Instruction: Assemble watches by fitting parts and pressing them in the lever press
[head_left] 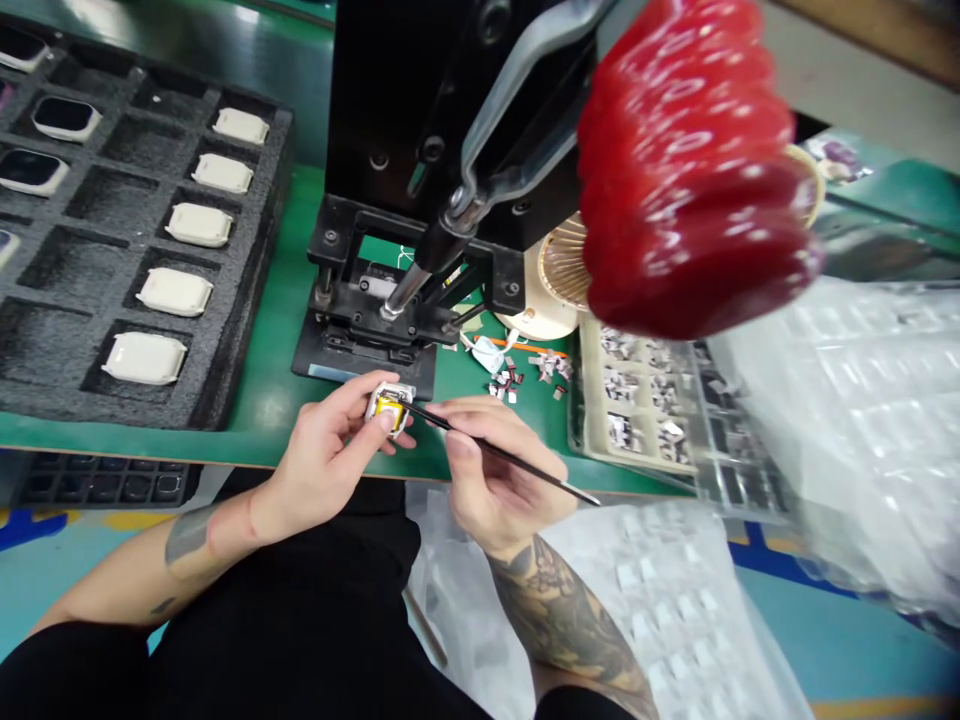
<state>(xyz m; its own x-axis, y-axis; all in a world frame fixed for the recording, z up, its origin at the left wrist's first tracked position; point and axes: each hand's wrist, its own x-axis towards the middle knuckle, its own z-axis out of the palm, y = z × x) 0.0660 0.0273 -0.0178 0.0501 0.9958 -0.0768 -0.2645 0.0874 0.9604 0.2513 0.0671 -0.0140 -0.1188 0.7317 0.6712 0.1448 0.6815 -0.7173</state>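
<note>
My left hand (326, 450) pinches a small white watch case (390, 406) with a yellow part inside, held just over the front edge of the green bench. My right hand (491, 470) grips thin black tweezers (499, 452) whose tip reaches into the case. Right behind both hands stands a black hand press (420, 200) with a big red lever knob (686, 170).
A black foam tray (112, 260) at the left holds white watch cases in its pockets. A beige parts tray (637, 400) and clear blister trays (847, 420) lie at the right. Small loose parts (517, 375) are scattered by the press base. Plastic bags rest on my lap.
</note>
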